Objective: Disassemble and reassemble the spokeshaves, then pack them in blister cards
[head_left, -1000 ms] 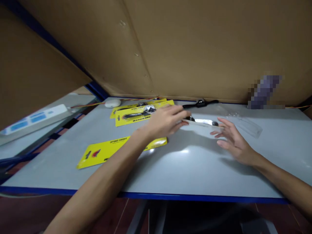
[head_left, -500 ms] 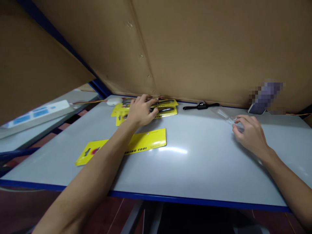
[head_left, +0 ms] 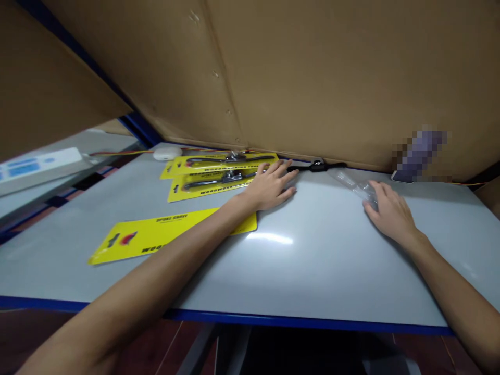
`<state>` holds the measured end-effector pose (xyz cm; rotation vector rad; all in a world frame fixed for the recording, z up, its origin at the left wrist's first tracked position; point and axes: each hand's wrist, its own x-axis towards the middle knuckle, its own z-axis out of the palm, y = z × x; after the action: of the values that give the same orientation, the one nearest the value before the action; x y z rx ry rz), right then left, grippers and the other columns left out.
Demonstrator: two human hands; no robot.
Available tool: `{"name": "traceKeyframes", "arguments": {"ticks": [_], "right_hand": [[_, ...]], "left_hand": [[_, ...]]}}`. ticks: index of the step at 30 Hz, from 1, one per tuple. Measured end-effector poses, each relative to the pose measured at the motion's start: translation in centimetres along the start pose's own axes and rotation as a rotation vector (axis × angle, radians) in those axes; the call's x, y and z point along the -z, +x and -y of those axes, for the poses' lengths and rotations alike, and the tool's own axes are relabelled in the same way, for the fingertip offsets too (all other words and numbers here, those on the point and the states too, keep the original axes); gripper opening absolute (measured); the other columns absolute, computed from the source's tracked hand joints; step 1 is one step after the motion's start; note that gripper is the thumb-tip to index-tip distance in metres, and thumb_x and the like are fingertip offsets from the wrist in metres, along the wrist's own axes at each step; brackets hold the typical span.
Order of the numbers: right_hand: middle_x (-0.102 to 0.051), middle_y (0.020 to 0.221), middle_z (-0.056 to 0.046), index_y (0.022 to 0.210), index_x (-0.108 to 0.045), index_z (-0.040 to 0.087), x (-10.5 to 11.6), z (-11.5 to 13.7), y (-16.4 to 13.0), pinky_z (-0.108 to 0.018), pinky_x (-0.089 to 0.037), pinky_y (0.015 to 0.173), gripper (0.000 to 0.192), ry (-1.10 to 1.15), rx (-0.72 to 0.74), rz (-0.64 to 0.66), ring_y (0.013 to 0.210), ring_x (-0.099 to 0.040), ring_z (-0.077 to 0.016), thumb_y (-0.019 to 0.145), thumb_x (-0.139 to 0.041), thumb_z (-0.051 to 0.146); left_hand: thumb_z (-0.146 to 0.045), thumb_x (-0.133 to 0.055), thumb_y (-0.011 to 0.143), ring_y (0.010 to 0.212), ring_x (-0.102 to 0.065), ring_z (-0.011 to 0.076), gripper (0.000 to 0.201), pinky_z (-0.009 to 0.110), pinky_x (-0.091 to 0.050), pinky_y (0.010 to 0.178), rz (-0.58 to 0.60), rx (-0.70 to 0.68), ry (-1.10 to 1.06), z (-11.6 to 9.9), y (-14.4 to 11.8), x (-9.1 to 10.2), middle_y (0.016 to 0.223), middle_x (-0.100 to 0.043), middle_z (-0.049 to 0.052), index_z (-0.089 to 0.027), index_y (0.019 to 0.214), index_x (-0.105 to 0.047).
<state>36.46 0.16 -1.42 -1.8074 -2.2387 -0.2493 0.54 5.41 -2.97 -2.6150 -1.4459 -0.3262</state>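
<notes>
Two bare hands on a grey table [head_left: 312, 271], empty yellow card [head_left: 156, 235] nearest, left hand [head_left: 269, 186] flat, fingers spread, beside packaged spokeshaves [head_left: 219, 179], right hand [head_left: 388, 211] fingers loosely together on clear plastic blister [head_left: 353, 183], black spokeshave [head_left: 318, 167] farthest, by the cardboard wall [head_left: 312, 78].

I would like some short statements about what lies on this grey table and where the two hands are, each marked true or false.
1. The left hand lies open, just right of the packed yellow cards. True.
2. The right hand holds the black loose spokeshave tool. False: it rests on the clear plastic blister cover; the black tool lies untouched near the brown cardboard wall.
3. Two yellow cards with tools lie at the far left of the grey table. True.
4. The bare flat yellow card stands upright against the wall. False: it lies flat, partly under the left forearm.
</notes>
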Motion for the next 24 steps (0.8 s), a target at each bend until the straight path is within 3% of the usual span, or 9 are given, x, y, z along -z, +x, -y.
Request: {"name": "traceKeyframes", "arguments": {"ticks": [3,6,9,11,13,18,21,24], "right_hand": [[-0.059,0.145,-0.021,0.151,-0.049,0.02,-0.2,0.0,0.0,-0.053,-0.05,0.095,0.052,0.045,0.038,0.064,0.121,-0.064,-0.0392,0.104,-0.038,0.039],[-0.064,0.132,-0.018,0.134,-0.058,0.022,-0.2,0.0,-0.1,-0.05,-0.051,0.09,0.043,0.063,0.027,0.069,0.11,-0.066,-0.037,0.103,-0.043,0.047],[-0.065,0.117,-0.016,0.122,-0.059,0.022,0.0,0.2,-0.2,-0.046,-0.051,0.08,0.04,0.048,-0.02,0.041,0.092,-0.067,-0.0334,0.1,-0.049,0.055],[-0.065,0.116,-0.016,0.127,-0.058,0.022,0.0,0.2,-0.3,-0.045,-0.051,0.075,0.044,0.028,-0.045,0.025,0.087,-0.066,-0.0323,0.099,-0.05,0.055],[-0.065,0.117,-0.017,0.136,-0.056,0.022,0.0,-0.1,-0.2,-0.045,-0.051,0.073,0.048,0.011,-0.067,-0.006,0.086,-0.067,-0.0326,0.101,-0.048,0.054],[-0.066,0.117,-0.018,0.138,-0.061,0.021,0.2,-1.1,0.2,-0.049,-0.054,0.076,0.049,0.066,-0.099,-0.179,0.092,-0.069,-0.0358,0.102,-0.047,0.051],[-0.068,0.12,-0.016,0.139,-0.061,0.022,0.6,-0.8,0.4,-0.052,-0.056,0.087,0.047,0.208,0.024,-0.287,0.101,-0.069,-0.0349,0.102,-0.051,0.049],[-0.07,0.127,-0.014,0.139,-0.062,0.024,0.9,0.5,0.3,-0.05,-0.056,0.099,0.04,0.374,0.236,-0.307,0.11,-0.069,-0.0314,0.104,-0.053,0.042]], "left_hand": [[-0.049,-0.037,0.106,0.146,-0.042,0.0435,0.061,0.065,-0.031,0.114,0.026,-0.023,0.009,0.1,0.3,-0.3,0.161,-0.049,0.02,-0.017,0.155,-0.054],[-0.047,-0.046,0.103,0.129,-0.057,0.0399,0.056,0.06,-0.036,0.109,-0.026,-0.039,0.014,-0.4,0.1,0.2,0.137,-0.067,0.02,-0.017,0.148,-0.061],[-0.038,-0.05,0.102,0.11,-0.065,0.0361,0.042,0.055,-0.041,0.1,-0.068,-0.027,0.049,-1.3,-0.3,0.9,0.109,-0.073,0.017,-0.016,0.129,-0.073],[-0.032,-0.049,0.102,0.104,-0.067,0.0343,0.036,0.052,-0.043,0.096,-0.063,-0.025,0.092,-1.8,-0.5,1.3,0.099,-0.073,0.016,-0.016,0.114,-0.079],[-0.026,-0.048,0.101,0.1,-0.069,0.0326,0.034,0.049,-0.046,0.093,-0.041,-0.012,0.121,-2.0,-0.6,1.5,0.099,-0.074,0.015,-0.016,0.107,-0.08],[-0.015,-0.051,0.092,0.1,-0.073,0.03,0.035,0.04,-0.054,0.088,0.031,0.091,0.061,-1.3,-1.2,1.9,0.112,-0.077,0.014,-0.015,0.114,-0.079],[-0.011,-0.051,0.088,0.102,-0.074,0.029,0.038,0.037,-0.057,0.088,0.036,0.121,-0.02,-1.2,-1.7,1.9,0.116,-0.077,0.011,-0.016,0.115,-0.078],[-0.009,-0.051,0.086,0.103,-0.073,0.0274,0.039,0.037,-0.058,0.091,0.0,0.04,-0.128,-1.9,-2.0,1.5,0.114,-0.077,0.01,-0.017,0.115,-0.076]]}}
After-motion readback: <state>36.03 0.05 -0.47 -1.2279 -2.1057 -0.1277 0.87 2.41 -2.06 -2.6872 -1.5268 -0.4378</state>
